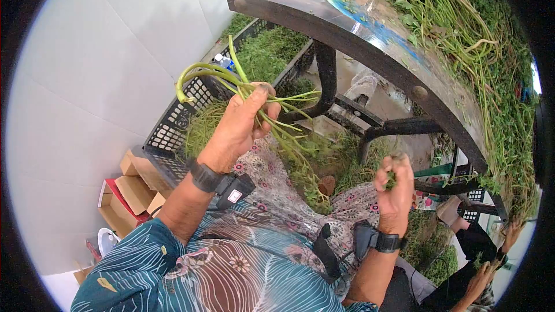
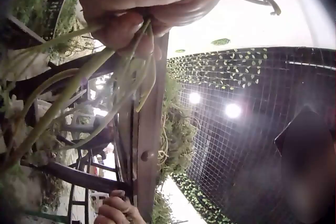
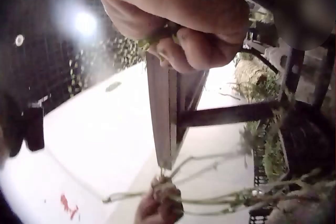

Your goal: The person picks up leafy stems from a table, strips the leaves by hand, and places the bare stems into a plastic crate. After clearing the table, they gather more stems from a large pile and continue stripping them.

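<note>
Several long green stems (image 1: 283, 133) with leafy ends are pinched in my left hand (image 1: 245, 118). Their thick pale ends curve up and left, and the thin leafy ends droop over the patterned cloth on my lap. In the left wrist view, the stems (image 2: 68, 98) run out from between thumb and fingers. My right hand (image 1: 396, 182), apart from the left and below the table edge, has its fingers curled round a small tuft of green leaves (image 1: 391, 180). The right wrist view shows bits of that tuft (image 3: 149, 43) at the curled fingers; the rest is hidden in the palm.
A table (image 1: 341, 29) with a dark edge carries a heap of leafy stems (image 1: 462, 23). Black plastic crates (image 1: 167, 121) with greens stand beneath and left of it. Cardboard boxes (image 1: 136, 193) lie by the white wall. Another person's hands (image 1: 483, 280) are at lower right.
</note>
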Motion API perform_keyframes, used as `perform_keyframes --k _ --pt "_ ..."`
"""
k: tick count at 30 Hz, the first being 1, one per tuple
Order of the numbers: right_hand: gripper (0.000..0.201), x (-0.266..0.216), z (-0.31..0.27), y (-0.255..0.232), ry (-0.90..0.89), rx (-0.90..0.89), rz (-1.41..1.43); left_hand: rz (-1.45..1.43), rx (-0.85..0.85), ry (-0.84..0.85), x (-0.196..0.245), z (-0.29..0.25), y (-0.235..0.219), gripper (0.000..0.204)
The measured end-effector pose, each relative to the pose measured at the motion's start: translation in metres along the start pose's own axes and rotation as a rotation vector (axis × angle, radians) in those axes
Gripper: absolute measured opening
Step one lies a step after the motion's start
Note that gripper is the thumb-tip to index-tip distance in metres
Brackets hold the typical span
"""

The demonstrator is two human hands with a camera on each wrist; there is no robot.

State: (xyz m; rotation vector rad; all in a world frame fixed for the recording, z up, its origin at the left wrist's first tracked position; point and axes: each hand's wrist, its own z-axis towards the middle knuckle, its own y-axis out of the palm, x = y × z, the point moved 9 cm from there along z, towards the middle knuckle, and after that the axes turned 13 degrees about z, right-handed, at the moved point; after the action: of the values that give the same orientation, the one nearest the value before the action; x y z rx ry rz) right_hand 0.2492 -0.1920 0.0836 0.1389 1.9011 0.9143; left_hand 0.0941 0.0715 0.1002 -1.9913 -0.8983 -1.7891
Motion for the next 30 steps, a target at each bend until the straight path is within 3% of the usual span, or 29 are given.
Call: perform_keyframes --k 3,5,8,10,12,17,23,26,30 --pt "0.018 0.027 -0.006 0.033 0.045 -0.046 -0.435 -0.018 0.044 -0.067 -0.003 -0.003 0.003 0.028" --pt "0.022 0.039 -0.012 0.074 -0.227 -0.314 -0.749 -0.03 0.007 -0.064 -0.002 -0.005 0.008 0.027" --pt "0.023 0.054 -0.027 0.12 -0.428 -0.541 -1.168 -0.016 -0.084 -0.011 0.003 -0.008 0.016 0.029" --pt "0.022 0.059 -0.027 0.122 -0.484 -0.592 -1.25 -0.017 -0.112 0.016 0.007 -0.009 0.018 0.031" --pt "0.019 0.056 -0.027 0.123 -0.513 -0.611 -1.293 0.033 0.012 0.003 0.011 -0.008 0.006 0.028" --pt "0.011 0.041 -0.039 0.107 -0.417 -0.599 -1.379 0.002 0.072 0.031 0.01 0.001 -0.02 0.024" --pt "0.009 0.065 -0.05 0.099 -0.371 -0.645 -1.343 -0.038 0.061 0.084 0.011 0.004 -0.021 0.023" --pt "0.011 0.064 -0.028 0.072 -0.236 -0.432 -1.157 -0.02 0.09 0.104 0.018 -0.001 -0.016 0.024" --pt "0.019 0.063 -0.01 0.028 0.207 0.01 -0.292 0.006 0.094 0.094 0.021 -0.009 0.003 0.023"
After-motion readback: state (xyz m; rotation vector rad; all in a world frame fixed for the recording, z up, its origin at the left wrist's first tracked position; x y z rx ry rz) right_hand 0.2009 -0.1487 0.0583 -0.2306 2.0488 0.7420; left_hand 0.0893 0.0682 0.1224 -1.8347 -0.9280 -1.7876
